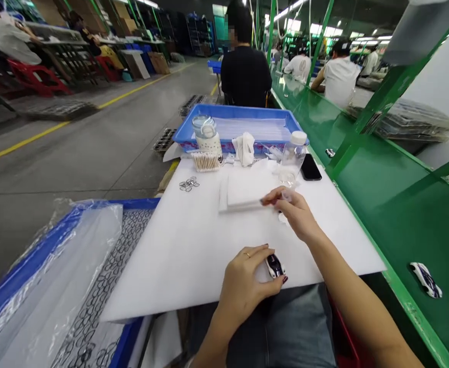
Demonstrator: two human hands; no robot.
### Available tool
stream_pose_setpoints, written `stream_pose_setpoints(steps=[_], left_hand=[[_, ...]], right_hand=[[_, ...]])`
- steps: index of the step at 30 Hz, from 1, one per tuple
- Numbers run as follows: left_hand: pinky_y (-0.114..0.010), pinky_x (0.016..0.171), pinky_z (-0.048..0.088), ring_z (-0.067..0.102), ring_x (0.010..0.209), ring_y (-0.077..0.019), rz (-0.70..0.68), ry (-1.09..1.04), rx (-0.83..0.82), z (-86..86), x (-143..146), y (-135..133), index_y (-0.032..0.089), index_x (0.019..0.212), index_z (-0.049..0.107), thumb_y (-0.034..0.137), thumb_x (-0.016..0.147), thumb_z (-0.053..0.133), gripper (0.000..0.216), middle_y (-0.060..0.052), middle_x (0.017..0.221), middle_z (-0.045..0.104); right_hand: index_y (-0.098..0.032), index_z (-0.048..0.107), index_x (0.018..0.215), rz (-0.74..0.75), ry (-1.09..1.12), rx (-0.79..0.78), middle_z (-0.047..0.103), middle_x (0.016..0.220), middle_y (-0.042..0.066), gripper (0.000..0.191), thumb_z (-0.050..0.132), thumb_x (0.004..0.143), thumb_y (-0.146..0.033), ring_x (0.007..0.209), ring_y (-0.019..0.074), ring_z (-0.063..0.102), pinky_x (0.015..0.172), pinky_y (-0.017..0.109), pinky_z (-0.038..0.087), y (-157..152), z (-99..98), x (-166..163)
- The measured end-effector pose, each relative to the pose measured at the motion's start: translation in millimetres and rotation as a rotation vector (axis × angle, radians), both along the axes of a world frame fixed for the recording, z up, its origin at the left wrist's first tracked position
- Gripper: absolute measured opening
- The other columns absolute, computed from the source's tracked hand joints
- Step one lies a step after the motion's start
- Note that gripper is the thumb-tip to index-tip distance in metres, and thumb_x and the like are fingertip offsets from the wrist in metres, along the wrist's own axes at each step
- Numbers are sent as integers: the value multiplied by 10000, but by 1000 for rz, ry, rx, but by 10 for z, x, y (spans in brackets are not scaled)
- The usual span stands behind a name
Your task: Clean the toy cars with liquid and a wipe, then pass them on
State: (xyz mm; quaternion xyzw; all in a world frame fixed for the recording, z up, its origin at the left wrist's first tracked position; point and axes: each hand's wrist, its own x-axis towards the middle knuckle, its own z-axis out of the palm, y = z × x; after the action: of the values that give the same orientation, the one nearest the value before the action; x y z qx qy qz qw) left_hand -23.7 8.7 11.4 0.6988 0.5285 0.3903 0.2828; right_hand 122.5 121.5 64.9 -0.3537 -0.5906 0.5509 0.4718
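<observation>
My left hand (243,276) grips a small white and dark toy car (275,266) between thumb and fingers, near the front edge of the white work surface (163,260). Farther forward, my right hand (291,207) is closed in a pinch at the right corner of a flat white stack of sheets (245,191). Something small and translucent shows by its fingers, too unclear to name. Just behind that hand stands a clear bottle with a white cap (292,158). A small white round piece (282,218) lies partly under the hand.
Cotton swabs (206,162), a lidded jar (208,135), crumpled tissue (243,148) and a phone (310,167) stand along the back. Black rings (189,184) lie at left. A blue tray (293,120) is behind. Another toy car (426,279) sits on the green conveyor (393,204).
</observation>
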Motion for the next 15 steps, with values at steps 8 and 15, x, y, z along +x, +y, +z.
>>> stream_pose_setpoints(steps=[8, 15], left_hand=[[-431, 876, 590, 703, 952, -255, 83, -99, -43, 0, 34, 43, 224, 999, 765, 193, 634, 828, 372, -48, 1050, 755], [-412, 848, 579, 698, 904, -238, 117, -100, -46, 21, 61, 67, 211, 957, 765, 203, 650, 809, 310, -34, 985, 767]], right_hand=[[-202, 634, 852, -183, 8, -84, 479, 714, -27, 201, 609, 877, -401, 659, 115, 400, 645, 272, 329, -379, -345, 104], [-208, 514, 637, 62, 320, -35, 353, 581, -22, 633, 457, 768, -825, 551, 135, 321, 564, 304, 300, -616, 6, 62]])
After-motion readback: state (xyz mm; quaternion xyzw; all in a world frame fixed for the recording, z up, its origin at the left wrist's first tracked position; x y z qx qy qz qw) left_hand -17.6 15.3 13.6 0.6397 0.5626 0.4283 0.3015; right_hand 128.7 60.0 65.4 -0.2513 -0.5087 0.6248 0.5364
